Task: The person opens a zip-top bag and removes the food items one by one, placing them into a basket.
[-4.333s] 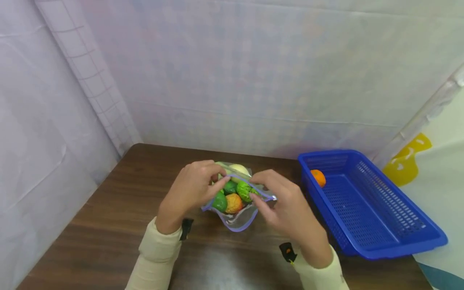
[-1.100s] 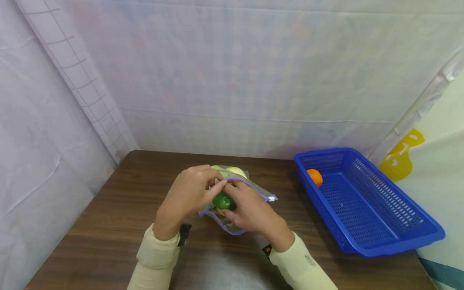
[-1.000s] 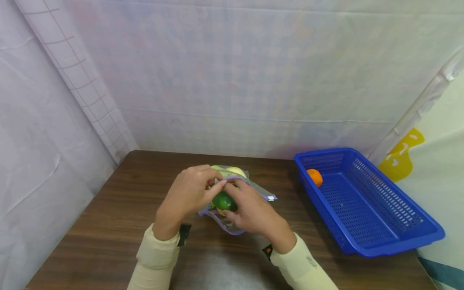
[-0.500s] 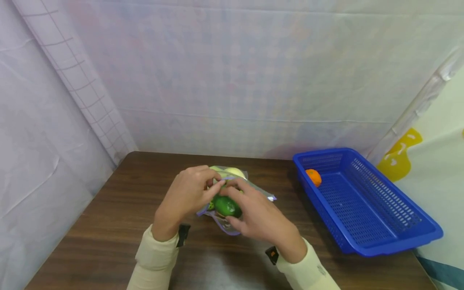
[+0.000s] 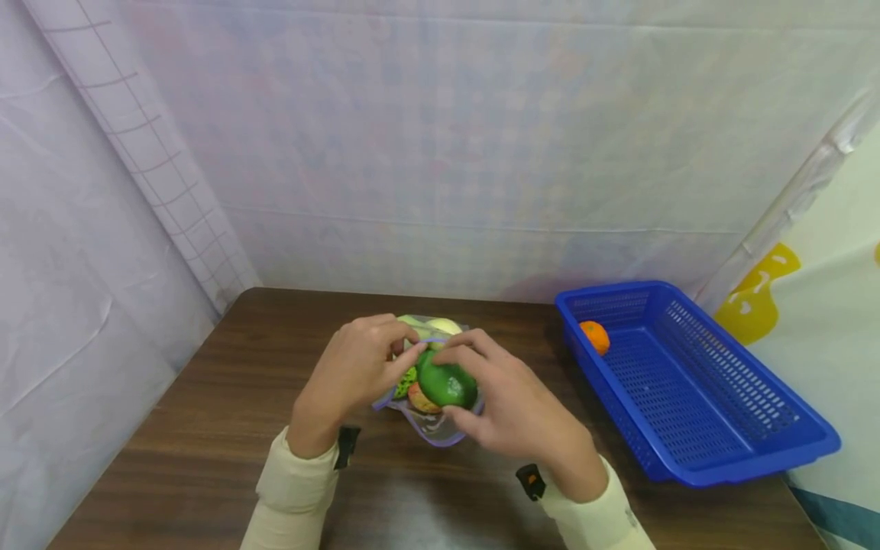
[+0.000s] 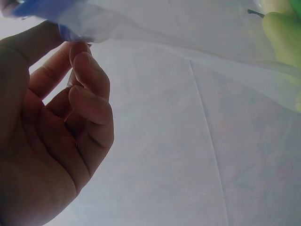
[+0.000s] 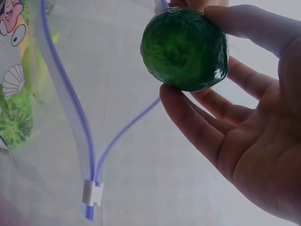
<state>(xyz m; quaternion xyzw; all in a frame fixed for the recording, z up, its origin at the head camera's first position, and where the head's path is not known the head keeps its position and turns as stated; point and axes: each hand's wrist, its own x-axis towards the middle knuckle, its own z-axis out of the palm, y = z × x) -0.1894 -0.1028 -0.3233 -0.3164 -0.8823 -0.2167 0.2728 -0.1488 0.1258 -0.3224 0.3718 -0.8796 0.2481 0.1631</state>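
A clear zip bag [image 5: 440, 441] with purple edging stands on the table, its mouth open toward me. My left hand [image 5: 360, 367] pinches the rim at its far left side; in the left wrist view that hand [image 6: 61, 127] has the purple edge between thumb and fingers. Between the thumb and fingers of my right hand [image 5: 519, 401] is a smooth, glossy green fruit [image 5: 447, 384], held at the bag's mouth; its exact kind is unclear. Inside the bag show a red-yellow fruit [image 5: 422, 399], a bumpy bright-green one [image 5: 405, 383] and a pale one [image 5: 445, 326]. A white slider [image 7: 92, 193] sits on the zip.
A blue perforated basket [image 5: 694, 473] stands to the right of the hands, with an orange [image 5: 594, 337] at its far left inside. The brown wooden table [image 5: 206, 428] ends at a curtain [image 5: 440, 153] behind.
My right hand first left the rim and reached into the bag, closing on the green fruit. It has since moved right and nearer me with it. The left hand keeps its hold.
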